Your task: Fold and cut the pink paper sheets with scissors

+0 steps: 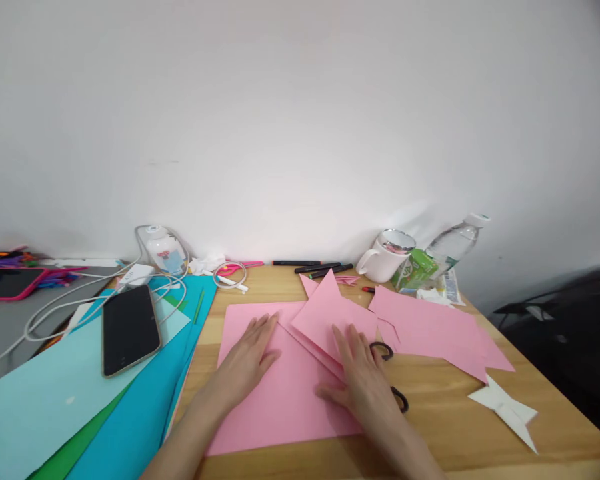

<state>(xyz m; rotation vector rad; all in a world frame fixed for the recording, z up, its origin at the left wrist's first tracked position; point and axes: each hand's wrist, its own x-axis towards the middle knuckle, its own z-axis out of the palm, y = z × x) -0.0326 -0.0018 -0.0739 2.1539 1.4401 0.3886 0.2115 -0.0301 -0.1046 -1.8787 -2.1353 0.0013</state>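
A large pink sheet of paper (300, 407) lies flat on the wooden table, with a folded pink paper piece (330, 313) resting over its upper right part. My left hand (250, 353) lies on the sheet with fingers stretched out, its fingertips at the left tip of the folded piece. Fingers spread, my right hand (357, 373) rests on the folded piece's lower right edge, its thumb over the sheet. Just right of that hand show the black handles of scissors (400, 399); their blades are hidden.
More pink paper (435, 327) and a white folded paper shape (505, 407) lie at the right. Behind stand a white mug (385, 257), a green box (416, 270) and a clear bottle (455, 243). Leftward, a phone (130, 331) and white cable lie on blue paper (140, 413).
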